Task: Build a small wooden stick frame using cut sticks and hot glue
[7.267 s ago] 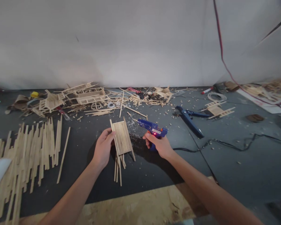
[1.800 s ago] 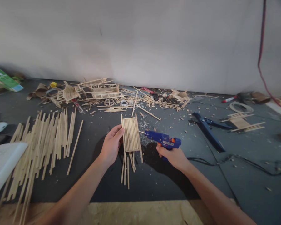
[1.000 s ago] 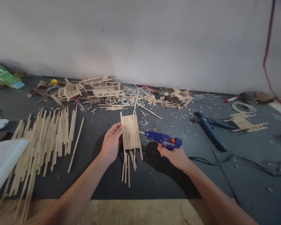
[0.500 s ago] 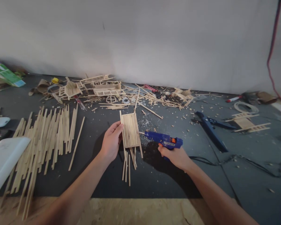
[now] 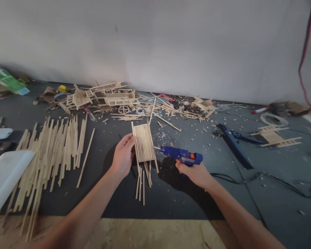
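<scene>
Head view: your left hand (image 5: 123,156) pinched the stick panel (image 5: 144,142) by its left edge, long axis running away from you; right of it, your right hand (image 5: 193,173) gripped the glue gun (image 5: 175,152), nozzle (image 5: 157,147) at the panel.

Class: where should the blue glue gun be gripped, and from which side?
The glue gun is probably best gripped by its handle from the right, as the right hand does: its thin nozzle points left toward the stick panel, while the handle drops from the underside, away from that tip.
</scene>
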Action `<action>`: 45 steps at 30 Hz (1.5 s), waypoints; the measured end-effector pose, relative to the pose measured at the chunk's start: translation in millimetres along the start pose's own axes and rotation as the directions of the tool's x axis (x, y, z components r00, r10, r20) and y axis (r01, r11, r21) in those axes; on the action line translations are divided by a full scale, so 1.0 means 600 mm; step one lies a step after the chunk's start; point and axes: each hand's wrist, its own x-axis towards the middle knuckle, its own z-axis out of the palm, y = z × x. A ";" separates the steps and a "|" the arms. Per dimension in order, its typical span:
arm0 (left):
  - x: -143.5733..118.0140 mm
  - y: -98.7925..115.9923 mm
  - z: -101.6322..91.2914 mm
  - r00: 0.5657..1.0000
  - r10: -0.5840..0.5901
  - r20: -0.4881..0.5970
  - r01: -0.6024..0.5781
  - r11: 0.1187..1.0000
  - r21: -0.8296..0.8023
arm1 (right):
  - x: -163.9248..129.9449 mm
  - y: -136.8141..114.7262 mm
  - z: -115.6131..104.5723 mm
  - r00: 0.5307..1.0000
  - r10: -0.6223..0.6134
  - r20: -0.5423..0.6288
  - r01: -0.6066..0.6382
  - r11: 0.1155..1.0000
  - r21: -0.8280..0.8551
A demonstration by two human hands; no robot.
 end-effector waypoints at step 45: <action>0.030 0.021 -0.025 0.994 0.105 -0.015 -0.106 0.976 -0.191 | 0.038 -0.002 -0.089 0.981 0.196 -0.005 -0.171 0.871 0.459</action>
